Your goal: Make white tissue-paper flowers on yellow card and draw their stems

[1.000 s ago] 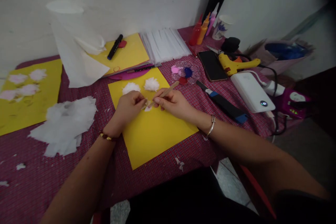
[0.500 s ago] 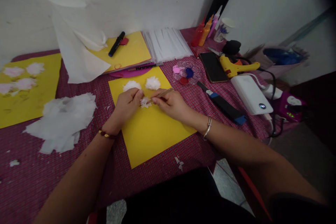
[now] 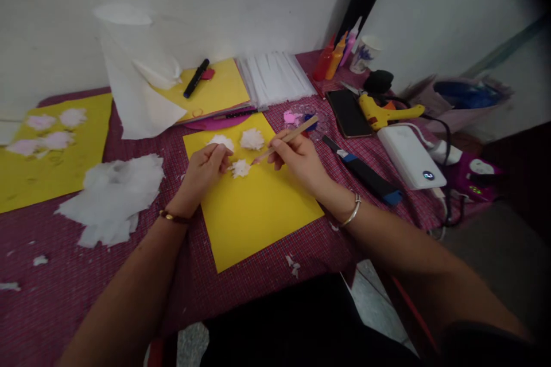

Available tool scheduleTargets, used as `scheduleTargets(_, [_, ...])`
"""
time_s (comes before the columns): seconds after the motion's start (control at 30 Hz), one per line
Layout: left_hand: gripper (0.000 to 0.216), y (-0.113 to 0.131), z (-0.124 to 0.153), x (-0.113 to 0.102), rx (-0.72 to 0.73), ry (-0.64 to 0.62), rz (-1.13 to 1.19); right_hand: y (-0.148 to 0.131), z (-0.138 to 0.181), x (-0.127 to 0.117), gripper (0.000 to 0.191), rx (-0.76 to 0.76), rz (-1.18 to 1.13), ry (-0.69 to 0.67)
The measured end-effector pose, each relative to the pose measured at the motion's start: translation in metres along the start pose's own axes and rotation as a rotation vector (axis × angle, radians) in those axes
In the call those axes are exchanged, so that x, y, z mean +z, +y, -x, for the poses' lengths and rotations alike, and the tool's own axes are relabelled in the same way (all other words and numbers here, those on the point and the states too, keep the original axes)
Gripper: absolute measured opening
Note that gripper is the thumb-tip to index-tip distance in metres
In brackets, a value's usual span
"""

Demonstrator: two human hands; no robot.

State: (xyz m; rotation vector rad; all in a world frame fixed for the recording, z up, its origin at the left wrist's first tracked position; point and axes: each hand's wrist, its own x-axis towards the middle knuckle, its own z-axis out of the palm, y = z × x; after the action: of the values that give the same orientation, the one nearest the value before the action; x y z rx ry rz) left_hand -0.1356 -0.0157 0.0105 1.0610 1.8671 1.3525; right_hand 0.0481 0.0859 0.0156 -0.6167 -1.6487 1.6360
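Note:
A thin wooden stick (image 3: 303, 127) is pinched in my right hand (image 3: 299, 160), its pinkish tip slanting down toward a small ruffled white tissue clump (image 3: 240, 168) on the yellow sheet (image 3: 253, 212). Just left of that clump is my left hand (image 3: 206, 167), thumb and fingers pressed together; whatever may be between them is too small to tell. Two more fluffy white clumps lie above on the sheet: one (image 3: 252, 139) shows fully, the other (image 3: 221, 142) is partly covered by my left hand. Partly behind my right hand sits a clear palette (image 3: 319, 128) with pink and blue paint.
At left lie stacked white tissue pieces (image 3: 116, 195) and a yellow sheet (image 3: 92, 149) with pale pink clumps. Rightward are a utility knife (image 3: 370, 176), phone (image 3: 348, 112), yellow glue gun (image 3: 387, 113) and white power bank (image 3: 411, 157) with cables. Paint bottles (image 3: 333, 60) stand behind.
My right hand has moved right, drawing the stick away from the small clump, which now shows more fully. My left hand has shifted slightly left and stays pinched.

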Motion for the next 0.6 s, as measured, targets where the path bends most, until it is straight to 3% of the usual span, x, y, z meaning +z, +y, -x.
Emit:
scheduleTargets(0.07, [0.023,0.008,0.002,-0.018,-0.063,0.050,0.187,0.002,-0.002,-0.003,0.024,0.148,-0.135,0.019])
scheduleTargets(0.13, [0.021,0.020,0.010,-0.051,-0.038,0.147,0.232,0.005,-0.002,-0.004,0.022,0.245,-0.229,0.051])
scheduleTargets(0.23, [0.013,0.036,0.037,-0.112,0.042,0.322,0.157,0.007,-0.001,-0.002,0.014,0.307,-0.286,0.078])
scheduleTargets(0.33, [0.009,0.036,0.079,-0.159,-0.004,0.441,-0.045,0.009,-0.001,-0.002,0.011,0.344,-0.268,0.070])
scheduleTargets(0.4, [0.012,0.024,0.109,-0.173,-0.066,0.444,-0.268,0.009,-0.001,-0.003,0.010,0.338,-0.257,0.056])
scheduleTargets(0.47, [0.015,0.007,0.134,-0.175,-0.082,0.342,-0.537,0.009,-0.001,-0.003,0.009,0.332,-0.247,0.059])
scheduleTargets(0.6, [0.022,-0.022,0.166,-0.162,0.125,0.176,-1.118,0.006,0.000,-0.001,0.008,0.340,-0.208,0.073])
